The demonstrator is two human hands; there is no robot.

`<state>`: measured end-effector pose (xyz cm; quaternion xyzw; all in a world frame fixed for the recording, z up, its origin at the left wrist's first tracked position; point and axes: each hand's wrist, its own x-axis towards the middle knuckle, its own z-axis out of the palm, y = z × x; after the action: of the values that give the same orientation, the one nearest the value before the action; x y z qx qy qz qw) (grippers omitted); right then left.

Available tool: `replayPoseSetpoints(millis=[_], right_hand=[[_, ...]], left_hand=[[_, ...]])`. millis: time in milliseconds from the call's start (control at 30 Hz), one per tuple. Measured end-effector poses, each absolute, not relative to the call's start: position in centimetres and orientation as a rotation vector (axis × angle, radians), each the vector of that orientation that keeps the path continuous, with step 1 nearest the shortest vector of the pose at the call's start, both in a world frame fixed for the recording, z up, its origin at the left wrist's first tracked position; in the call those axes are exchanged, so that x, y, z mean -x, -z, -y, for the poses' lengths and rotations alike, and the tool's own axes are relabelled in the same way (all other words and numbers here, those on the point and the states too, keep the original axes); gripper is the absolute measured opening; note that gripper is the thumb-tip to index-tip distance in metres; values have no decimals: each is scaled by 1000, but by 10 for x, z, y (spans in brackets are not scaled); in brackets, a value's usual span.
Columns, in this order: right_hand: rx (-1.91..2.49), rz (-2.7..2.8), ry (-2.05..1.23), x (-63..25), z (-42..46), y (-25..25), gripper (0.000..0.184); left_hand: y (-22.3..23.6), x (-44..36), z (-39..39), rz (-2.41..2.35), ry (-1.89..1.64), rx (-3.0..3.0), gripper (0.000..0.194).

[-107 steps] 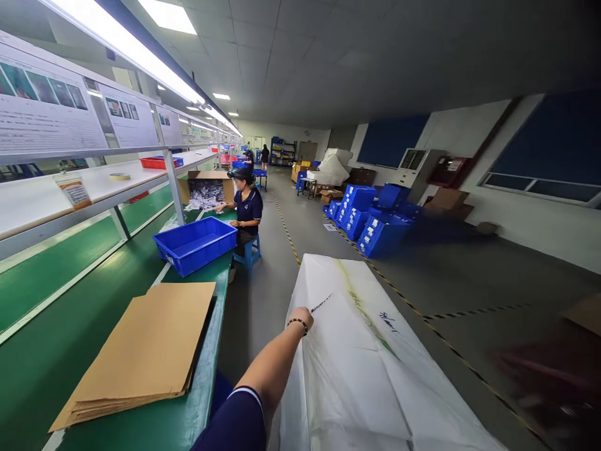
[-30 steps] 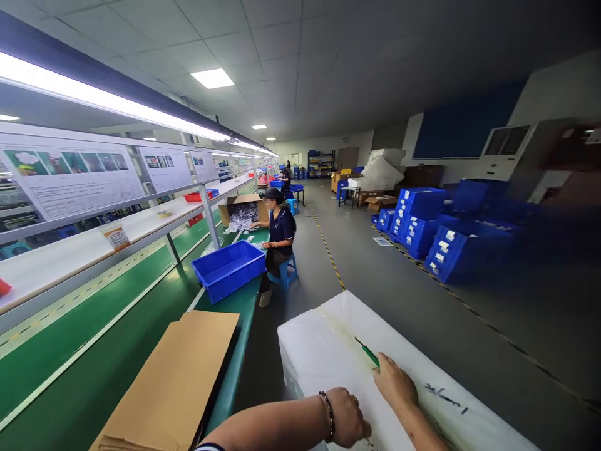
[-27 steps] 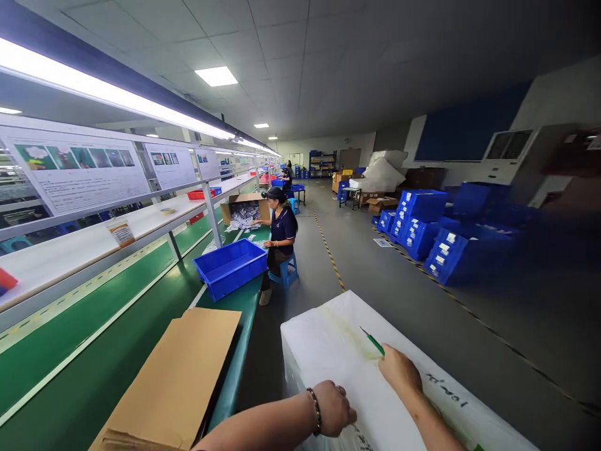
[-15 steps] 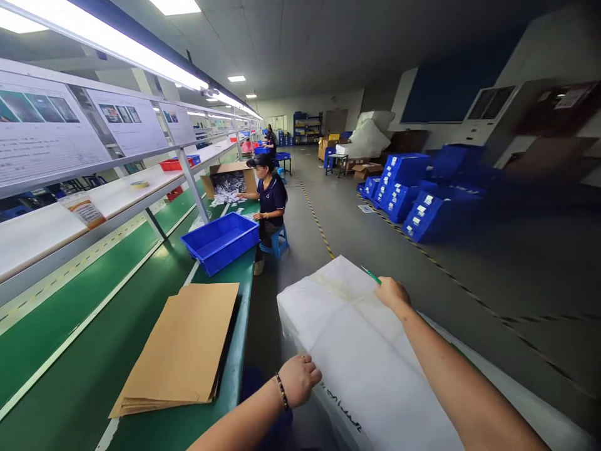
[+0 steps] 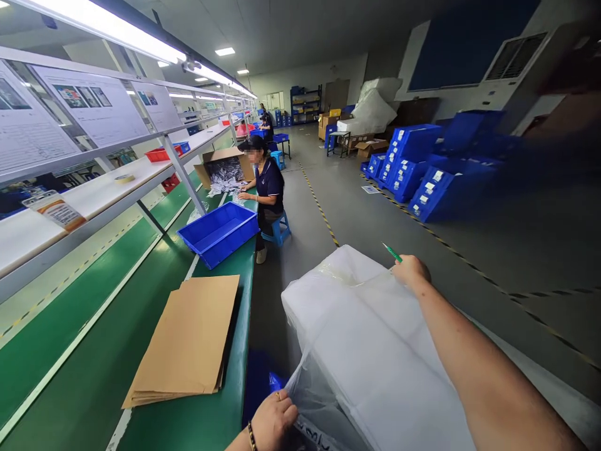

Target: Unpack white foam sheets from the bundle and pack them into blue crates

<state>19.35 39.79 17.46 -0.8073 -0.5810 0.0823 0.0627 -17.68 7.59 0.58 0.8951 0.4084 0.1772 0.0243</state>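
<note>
A big white block-shaped pack (image 5: pixel 375 351), wrapped in thin clear plastic, stands in front of me. My left hand (image 5: pixel 275 416) is closed on the plastic wrap (image 5: pixel 317 382) at the pack's near left side and holds it stretched away from the white block. Black handwriting shows on the wrap, partly hidden in its folds. Over the pack's far right edge, my right hand (image 5: pixel 412 272) grips a slim green utility knife (image 5: pixel 393 254), its thin tip pointing up and left.
On the green bench (image 5: pixel 235 351) to the left lie a stack of brown cardboard sheets (image 5: pixel 188 338) and a blue bin (image 5: pixel 220 232). A seated co-worker (image 5: pixel 270 188) handles small pieces beside an open carton (image 5: pixel 225 166). Blue crates (image 5: pixel 413 163) stand on the floor at right.
My left hand has moved down and left, pulling the plastic wrap out from the pack's side. My right hand has shifted right and slightly up with the utility knife.
</note>
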Motion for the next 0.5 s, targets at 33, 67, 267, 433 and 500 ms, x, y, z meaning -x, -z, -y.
replayPoseSetpoints(millis=[33,67,267,433,500], right_hand=[[2442,1760,-246,-196,-401,-176,23],[2445,1767,-244,-198,-405,-178,24],[2480,1790,-240,-212,-414,-184,26],[2500,1782,-285,-209,-412,-179,26],[2503,1774,-303,-203,-409,-178,25]], left_hand=[[-1,178,-74,-1266,-551,-2771,17],[5,179,-72,-1266,-552,-2775,17],[26,190,-52,-1333,-441,-2709,16],[26,198,-42,-1388,-353,-2656,18],[22,196,-46,-1369,-328,-2661,16]])
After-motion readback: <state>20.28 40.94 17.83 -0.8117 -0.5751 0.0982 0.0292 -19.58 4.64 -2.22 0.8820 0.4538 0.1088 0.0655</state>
